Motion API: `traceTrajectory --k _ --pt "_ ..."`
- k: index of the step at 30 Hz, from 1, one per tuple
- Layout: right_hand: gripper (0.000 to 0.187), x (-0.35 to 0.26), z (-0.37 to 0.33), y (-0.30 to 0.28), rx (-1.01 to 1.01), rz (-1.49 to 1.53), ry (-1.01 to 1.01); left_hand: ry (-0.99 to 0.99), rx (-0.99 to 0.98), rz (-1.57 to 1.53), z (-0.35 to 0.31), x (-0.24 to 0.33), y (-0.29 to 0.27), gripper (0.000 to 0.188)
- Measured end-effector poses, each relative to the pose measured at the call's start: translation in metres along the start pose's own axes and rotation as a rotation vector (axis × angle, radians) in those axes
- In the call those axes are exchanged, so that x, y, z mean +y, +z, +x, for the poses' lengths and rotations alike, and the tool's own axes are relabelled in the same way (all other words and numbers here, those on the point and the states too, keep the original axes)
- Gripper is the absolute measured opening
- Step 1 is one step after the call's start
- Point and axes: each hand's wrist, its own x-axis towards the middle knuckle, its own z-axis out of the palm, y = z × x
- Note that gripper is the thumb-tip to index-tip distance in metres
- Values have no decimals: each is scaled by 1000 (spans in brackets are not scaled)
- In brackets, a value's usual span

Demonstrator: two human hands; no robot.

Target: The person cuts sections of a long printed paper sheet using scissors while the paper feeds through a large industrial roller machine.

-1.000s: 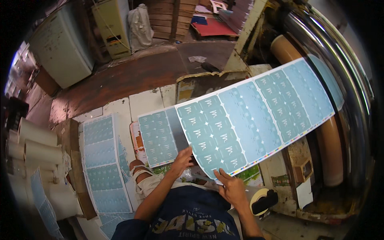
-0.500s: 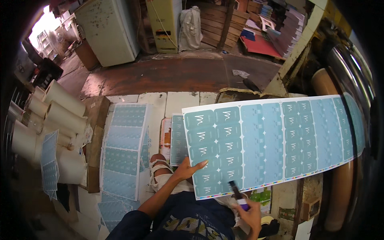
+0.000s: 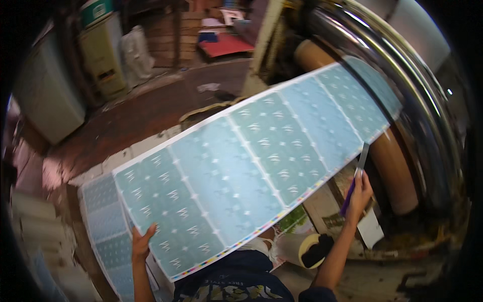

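Observation:
A long printed sheet point(image 3: 229, 171) in teal and pale-blue bands slants from my lap up to the shiny metal roller point(image 3: 402, 65) on the right. My left hand point(image 3: 142, 244) grips its lower left end, thumb on top and the other fingers partly hidden. My right hand point(image 3: 359, 195) is closed round the purple handle of a cutter knife point(image 3: 362, 158). The knife's flat grey blade points up and meets the sheet's near edge close to the roller, at a white gap between bands. Motion blurs the print.
Below the metal roller runs a brown roller point(image 3: 387, 171). Similar printed sheets point(image 3: 108, 221) lie in a stack at the left, by pale rolls point(image 3: 32, 219). A cream-rimmed roll point(image 3: 305, 250) with something black in it sits near my right forearm. A wooden floor point(image 3: 121, 121) stretches beyond.
The view has swung toward the rollers. My left hand has drawn its sheet end down and left. My right hand has raised the knife from the sheet's left part to its edge by the roller.

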Motion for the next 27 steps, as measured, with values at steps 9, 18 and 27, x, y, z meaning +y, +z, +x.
traceTrajectory --k 9,18,27 --pt "29 73 147 -66 27 -48 -9 154 -46 130 20 -3 10 47" --pt "33 98 118 -48 32 -209 -78 93 -6 109 18 20 -9 49" --pt "71 41 53 -13 24 -850 -743 -92 62 -3 13 -17 -168 41"
